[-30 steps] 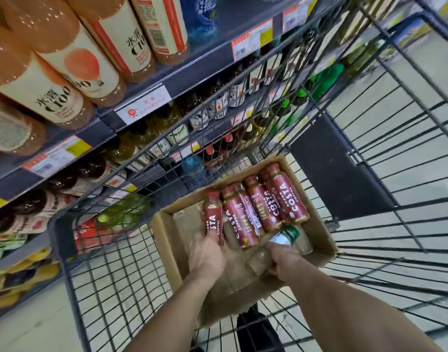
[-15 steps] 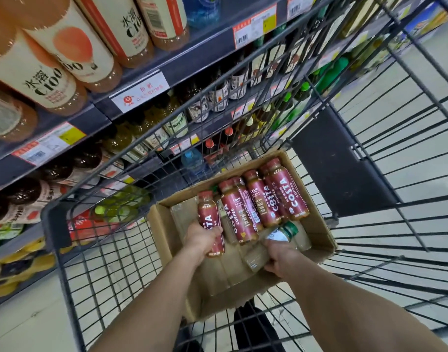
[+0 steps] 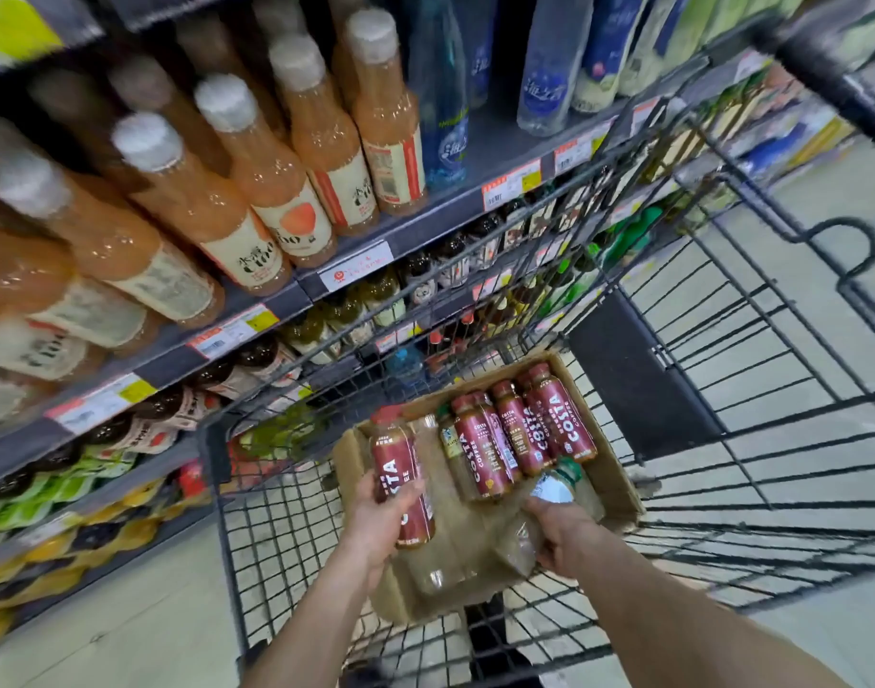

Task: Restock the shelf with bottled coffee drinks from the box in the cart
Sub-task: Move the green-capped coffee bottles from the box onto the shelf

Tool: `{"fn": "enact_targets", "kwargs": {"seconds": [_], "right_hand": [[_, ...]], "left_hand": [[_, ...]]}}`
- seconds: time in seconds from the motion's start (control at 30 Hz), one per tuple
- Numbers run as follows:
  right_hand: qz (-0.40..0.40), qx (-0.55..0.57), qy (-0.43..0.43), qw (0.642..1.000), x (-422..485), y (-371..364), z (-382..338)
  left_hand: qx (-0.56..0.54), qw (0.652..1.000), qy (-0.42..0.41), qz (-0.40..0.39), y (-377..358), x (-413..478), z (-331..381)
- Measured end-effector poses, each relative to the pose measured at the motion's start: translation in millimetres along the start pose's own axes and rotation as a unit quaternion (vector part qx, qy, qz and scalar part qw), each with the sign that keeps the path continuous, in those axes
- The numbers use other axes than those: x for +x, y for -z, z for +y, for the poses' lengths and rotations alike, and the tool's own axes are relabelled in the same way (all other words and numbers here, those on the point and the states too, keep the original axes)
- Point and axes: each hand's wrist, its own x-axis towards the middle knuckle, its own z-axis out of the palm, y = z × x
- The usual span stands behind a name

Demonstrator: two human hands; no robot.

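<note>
Through the head camera we are looking down into a wire cart point(image 3: 286, 538) parked beside the shelf point(image 3: 296, 300). Our left hand point(image 3: 383, 518) is gripping a red Costa bottle point(image 3: 401, 481) around its lower half, holding it above the left part of the cardboard box point(image 3: 619, 489) sitting in the cart. Our right hand point(image 3: 559, 536) is closing around a clear green-capped bottle point(image 3: 552, 494) lying at the box's near right side. Four more red Costa bottles point(image 3: 520, 434) are lying side by side against the box's far wall. Peach-coloured drinks point(image 3: 257, 191) are filling the shelf's upper tier.
</note>
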Motion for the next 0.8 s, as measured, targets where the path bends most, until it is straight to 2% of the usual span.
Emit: {"fn": "enact_targets", "kwargs": {"seconds": [0.17,0.23,0.33,0.43,0.8], "right_hand": [[-0.001,-0.007,0.063,0.998,-30.7,-1.1,1.8],[-0.008,-0.007,0.091,0.996,-35.6,-3.1,3.8],[-0.019,-0.006,0.119,0.993,-35.3,-5.1,6.4],[-0.023,-0.005,0.136,0.99,-27.7,-6.6,9.5],[-0.072,-0.034,0.19,0.979,-41.5,-5.6,8.9]], "left_hand": [[-0.02,1.0,-0.005,-0.002,10.8,-27.7,3.1],[0.03,0.999,-0.015,0.018,9.3,-25.1,-0.9],[0.172,0.984,-0.025,0.043,-2.4,-13.0,-9.0],[0.224,0.974,-0.016,0.032,-11.6,-1.3,-19.0],[0.102,0.994,-0.025,-0.014,1.7,3.3,-17.0]]}}
